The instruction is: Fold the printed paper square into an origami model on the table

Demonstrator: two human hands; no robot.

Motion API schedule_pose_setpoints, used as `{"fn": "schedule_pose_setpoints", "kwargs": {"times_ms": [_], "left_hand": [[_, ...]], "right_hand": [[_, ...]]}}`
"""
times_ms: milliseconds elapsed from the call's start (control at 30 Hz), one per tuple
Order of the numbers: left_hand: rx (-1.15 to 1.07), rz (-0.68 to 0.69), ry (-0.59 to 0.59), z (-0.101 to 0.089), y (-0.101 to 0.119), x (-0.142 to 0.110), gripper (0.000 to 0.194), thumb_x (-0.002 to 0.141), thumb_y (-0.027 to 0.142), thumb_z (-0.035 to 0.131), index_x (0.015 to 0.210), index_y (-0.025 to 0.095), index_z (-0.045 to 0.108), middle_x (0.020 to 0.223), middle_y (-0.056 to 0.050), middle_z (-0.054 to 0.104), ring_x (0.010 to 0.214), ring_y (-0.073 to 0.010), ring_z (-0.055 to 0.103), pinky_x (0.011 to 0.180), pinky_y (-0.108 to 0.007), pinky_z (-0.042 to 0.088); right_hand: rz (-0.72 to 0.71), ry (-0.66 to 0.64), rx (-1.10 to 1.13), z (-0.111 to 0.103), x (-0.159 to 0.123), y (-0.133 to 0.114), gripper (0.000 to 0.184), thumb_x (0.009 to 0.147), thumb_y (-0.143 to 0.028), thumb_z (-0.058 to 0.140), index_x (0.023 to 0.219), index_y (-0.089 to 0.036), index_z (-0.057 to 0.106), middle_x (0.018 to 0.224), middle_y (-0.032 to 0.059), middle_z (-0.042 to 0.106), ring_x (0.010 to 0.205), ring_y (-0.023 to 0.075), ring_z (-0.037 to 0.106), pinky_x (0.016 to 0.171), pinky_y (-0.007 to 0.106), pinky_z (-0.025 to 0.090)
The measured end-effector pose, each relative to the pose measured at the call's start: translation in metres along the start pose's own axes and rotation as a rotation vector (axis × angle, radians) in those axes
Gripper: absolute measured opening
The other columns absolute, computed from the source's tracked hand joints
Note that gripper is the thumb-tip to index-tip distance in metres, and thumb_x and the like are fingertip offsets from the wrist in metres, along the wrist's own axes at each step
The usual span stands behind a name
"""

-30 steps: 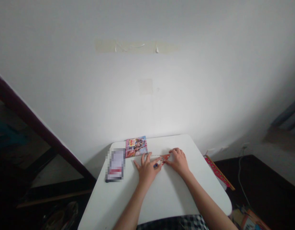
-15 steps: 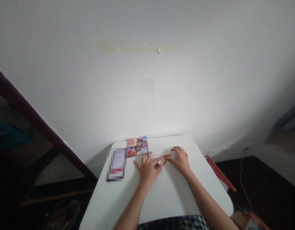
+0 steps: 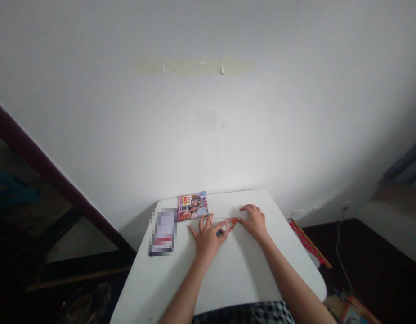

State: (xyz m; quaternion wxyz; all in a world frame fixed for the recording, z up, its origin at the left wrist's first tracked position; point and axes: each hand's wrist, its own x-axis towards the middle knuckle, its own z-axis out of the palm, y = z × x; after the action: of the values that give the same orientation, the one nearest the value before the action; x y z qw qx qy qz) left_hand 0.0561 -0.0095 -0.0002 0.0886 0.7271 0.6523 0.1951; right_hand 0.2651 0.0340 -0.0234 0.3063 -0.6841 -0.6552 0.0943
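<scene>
A small piece of folded printed paper [image 3: 231, 223], orange and white with a dark blue patch, lies on the white table between my hands. My left hand [image 3: 207, 234] holds its left part down with thumb and index finger, while the other fingers spread over the tabletop. At the paper's pointed right end, my right hand [image 3: 255, 222] pinches the tip between thumb and a finger, its other fingers curved above. Part of the paper is hidden under my left fingers. Just beyond that hand lies a colourful printed leaflet [image 3: 192, 206].
A phone-shaped object [image 3: 163, 231], blurred by pixels, lies on the left of the white table [image 3: 234, 283]. The table's back edge meets a white wall [image 3: 278, 112]. A dark red sloping frame [image 3: 52, 166] stands at left. A red patterned item [image 3: 309, 243] is beside the table's right edge.
The view has shifted slightly. My right thumb and finger have closed up at the paper's right tip, and less of the tip shows beyond them. My left hand stays in place.
</scene>
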Motion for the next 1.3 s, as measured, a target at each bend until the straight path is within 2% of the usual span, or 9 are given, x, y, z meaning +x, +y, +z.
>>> {"fn": "schedule_pose_setpoints", "kwargs": {"times_ms": [300,733,1100,1300], "left_hand": [[0.053,-0.008,-0.013,-0.002,0.001,0.001,0.039,0.081,0.053,0.067,0.12,0.056,0.064,0.153,0.004,0.046,0.143,-0.0377,0.031,0.111,-0.079,0.005],[0.047,0.005,0.002,-0.002,0.0,-0.001,0.038,0.082,0.055,0.065,0.12,0.056,0.064,0.152,0.004,0.047,0.143,-0.0371,0.031,0.112,-0.078,0.004],[0.028,0.033,0.046,0.001,-0.002,-0.001,0.038,0.082,0.056,0.064,0.12,0.056,0.063,0.151,0.003,0.048,0.143,-0.0356,0.032,0.112,-0.078,0.003],[0.038,0.006,0.026,-0.002,0.003,-0.001,0.038,0.082,0.053,0.066,0.12,0.054,0.065,0.153,0.004,0.046,0.143,-0.0349,0.032,0.115,-0.074,0.007]], "right_hand": [[-0.003,-0.002,0.0,0.0,0.003,0.001,0.027,0.081,-0.035,0.069,0.108,-0.032,0.066,0.122,0.0012,0.064,0.122,0.0255,0.048,0.097,0.042,0.034],[0.045,-0.003,0.021,-0.001,0.009,0.002,0.021,0.082,-0.028,0.063,0.102,-0.031,0.068,0.117,0.0004,0.066,0.116,0.0262,0.05,0.092,0.041,0.035],[-0.081,0.027,-0.019,-0.001,-0.001,0.004,0.016,0.091,-0.031,0.055,0.099,-0.03,0.069,0.119,0.0016,0.066,0.115,0.0237,0.05,0.095,0.041,0.035],[-0.12,0.013,-0.034,-0.006,-0.002,0.0,0.015,0.09,-0.037,0.06,0.096,-0.032,0.072,0.119,0.0028,0.064,0.117,0.0245,0.05,0.096,0.042,0.037]]}}
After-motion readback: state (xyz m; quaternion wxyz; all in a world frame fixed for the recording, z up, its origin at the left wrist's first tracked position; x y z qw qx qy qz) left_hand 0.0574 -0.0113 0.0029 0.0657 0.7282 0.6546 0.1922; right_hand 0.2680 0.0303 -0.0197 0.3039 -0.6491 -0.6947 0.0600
